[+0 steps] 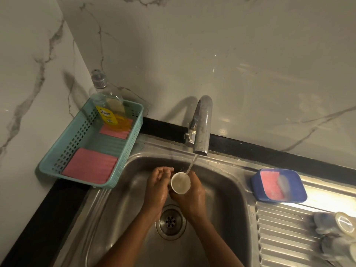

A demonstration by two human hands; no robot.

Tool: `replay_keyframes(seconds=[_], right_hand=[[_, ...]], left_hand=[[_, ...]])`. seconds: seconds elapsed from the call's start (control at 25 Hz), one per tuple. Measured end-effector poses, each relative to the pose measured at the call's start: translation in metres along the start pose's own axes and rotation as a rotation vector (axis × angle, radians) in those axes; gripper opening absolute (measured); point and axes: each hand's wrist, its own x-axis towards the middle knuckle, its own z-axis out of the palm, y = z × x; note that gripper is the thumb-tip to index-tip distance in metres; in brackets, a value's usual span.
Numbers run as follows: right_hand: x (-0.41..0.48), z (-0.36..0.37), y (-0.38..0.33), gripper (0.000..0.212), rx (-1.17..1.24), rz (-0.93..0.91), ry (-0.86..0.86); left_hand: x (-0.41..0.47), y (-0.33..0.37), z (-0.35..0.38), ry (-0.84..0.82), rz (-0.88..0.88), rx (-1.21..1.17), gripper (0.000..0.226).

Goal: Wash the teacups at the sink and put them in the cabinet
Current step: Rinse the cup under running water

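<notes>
A small white teacup (180, 182) is held upright over the steel sink (227, 191), under a thin stream of water from the tap (202, 128). My right hand (189, 199) grips the cup from below and from the right side. My left hand (157, 186) is against the cup's left side with its fingers curled near the rim. Water fills the cup. More cups (335, 226) lie blurred on the ribbed drainboard at the far right.
A teal basket (134, 128) at the left holds pink sponge cloths (90, 165) and a bottle of yellow dish soap (107, 105). A blue dish (296, 197) with a pink sponge sits right of the basin. The drain (170, 221) lies below my hands.
</notes>
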Motion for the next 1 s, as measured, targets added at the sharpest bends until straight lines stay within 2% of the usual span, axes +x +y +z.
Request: replay_keyframes(seconds=[0.12,0.28,0.36,0.44,0.56,0.64,0.8,1.0], right_hand=[[-0.004,0.02,0.017,0.061,-0.083,0.119,-0.09],[-0.001,0.033,0.02,0.062,-0.057,0.181,0.023],[0.003,0.035,0.021,0.063,-0.121,0.199,-0.053],[0.006,0.034,0.023,0.063,-0.121,0.238,-0.027],[0.011,0.036,0.021,0.06,-0.191,0.241,-0.076],[0.014,0.035,0.019,0.06,-0.162,0.294,-0.031],[0.014,0.033,0.023,0.056,-0.172,0.365,-0.074],[0.014,0.031,0.018,0.061,-0.246,0.372,-0.071]], left_hand=[[-0.004,-0.006,-0.013,0.011,0.033,0.053,0.021],[-0.011,-0.019,-0.025,0.045,-0.019,0.073,0.021],[-0.012,-0.024,-0.027,0.066,-0.039,0.059,0.02],[-0.012,-0.028,-0.026,0.065,-0.045,0.047,0.02],[-0.009,-0.03,-0.026,0.082,-0.034,0.039,0.021],[-0.008,-0.032,-0.024,0.084,-0.033,0.038,0.02],[-0.006,-0.035,-0.023,0.095,-0.039,0.053,0.018],[-0.005,-0.045,-0.023,0.086,-0.056,0.079,0.017]])
